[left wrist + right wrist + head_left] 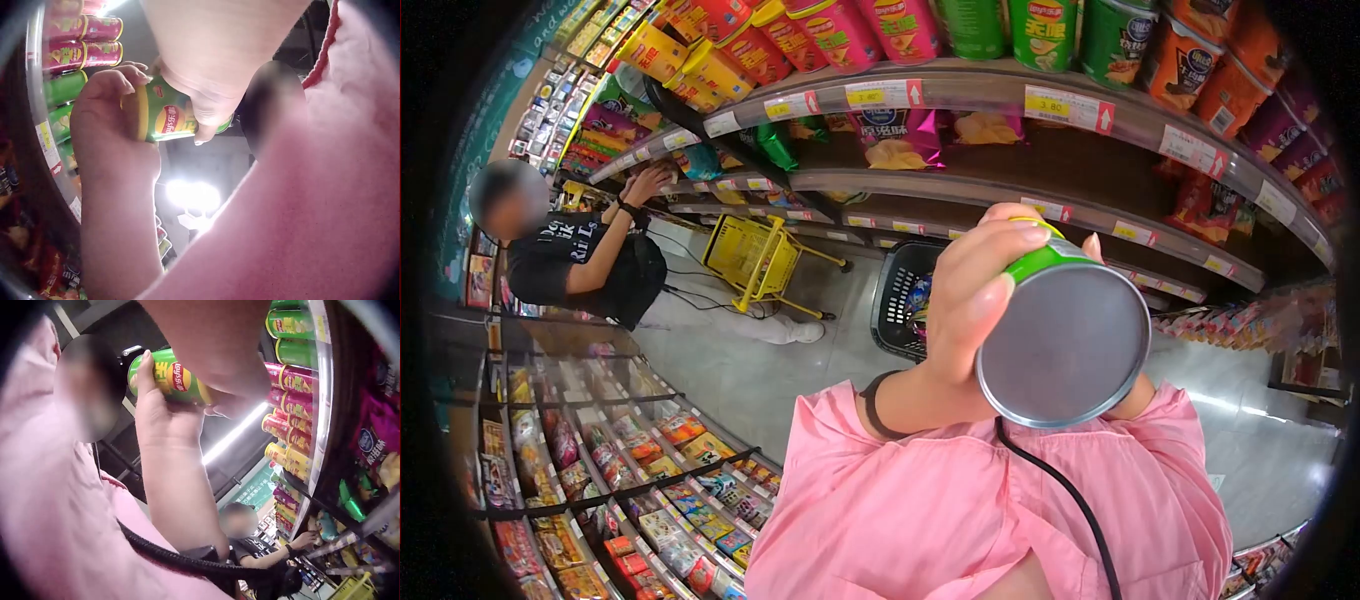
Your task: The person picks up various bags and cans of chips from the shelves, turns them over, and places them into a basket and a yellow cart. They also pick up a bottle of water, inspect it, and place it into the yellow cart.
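Left hand point(962, 310) and right hand point(107, 103) both grip one green cylindrical can point(167, 115) with a yellow rim and a round grey metal base point(1065, 345), held in front of the person in the pink shirt point(960, 510). What matters is how the can lies: its long axis runs out from the wearer toward the shelving, base turned back at the face, yellow-rimmed end pointing away. The left hand, with a black band point(870, 402) on its wrist, is the nearer to that base; its thumb lies along the green side and its fingers wrap the body. The right hand curls round the yellow-rimmed end, though from the head camera the can hides most of it.

Straight ahead, well apart from the hands, stand dark brown curved shelves point(1050, 160); similar green cans point(1045, 35) line the upper one, beside pink cans point(900, 30). Below and to the left of the can, a black plastic basket point(895, 345) sits on the floor with packets inside. Farther left, a person in a black T-shirt point(595, 260) reaches to the shelving beside a yellow cart point(775, 265).
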Motion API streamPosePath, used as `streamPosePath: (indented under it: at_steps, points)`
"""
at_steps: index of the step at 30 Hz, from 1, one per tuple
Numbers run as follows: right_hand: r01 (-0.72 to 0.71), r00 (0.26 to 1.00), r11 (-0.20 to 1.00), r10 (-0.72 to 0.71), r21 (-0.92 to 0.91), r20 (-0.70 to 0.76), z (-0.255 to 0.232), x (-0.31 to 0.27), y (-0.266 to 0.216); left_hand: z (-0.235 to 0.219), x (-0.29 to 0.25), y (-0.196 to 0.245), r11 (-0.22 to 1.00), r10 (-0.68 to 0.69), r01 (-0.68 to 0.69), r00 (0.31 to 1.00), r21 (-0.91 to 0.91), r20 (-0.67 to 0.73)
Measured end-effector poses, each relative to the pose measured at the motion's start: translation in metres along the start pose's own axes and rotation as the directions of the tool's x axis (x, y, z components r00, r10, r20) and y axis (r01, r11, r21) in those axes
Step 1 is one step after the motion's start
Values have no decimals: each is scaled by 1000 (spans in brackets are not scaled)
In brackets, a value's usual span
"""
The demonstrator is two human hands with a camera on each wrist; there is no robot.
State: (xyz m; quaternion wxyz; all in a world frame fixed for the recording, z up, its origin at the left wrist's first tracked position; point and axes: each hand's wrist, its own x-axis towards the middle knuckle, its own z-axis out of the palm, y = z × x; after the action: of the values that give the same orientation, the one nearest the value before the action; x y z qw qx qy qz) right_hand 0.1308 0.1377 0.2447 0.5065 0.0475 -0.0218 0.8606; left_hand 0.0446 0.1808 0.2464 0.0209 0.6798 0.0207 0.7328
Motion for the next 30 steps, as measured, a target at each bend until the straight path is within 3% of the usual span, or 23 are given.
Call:
streamPosePath:
  at_steps: [4, 7, 14, 22, 30]
  points:
    - [-92, 996, 988, 94, 121, -10, -4, 0, -10, -12, -6, 3, 993, -120, 114, 977, 43, 174]
    - [-105, 994, 984, 109, 144, -22, -9, 2, -13, -13, -12, 4, 985, -169, 159, 971, 74, 167]
    - [21, 995, 987, -35, -157, -90, -34, 16, -11, -13, -10, 19, 913, -342, 287, 927, 290, 157]
    - [91, 984, 897, -146, -432, -98, -45, 22, -7, -21, -6, 24, 814, -426, 231, 861, 532, 278]
    - [156, 969, 839, -233, -522, -85, -48, 19, -9, -21, -3, 30, 805, -477, 251, 814, 538, 333]
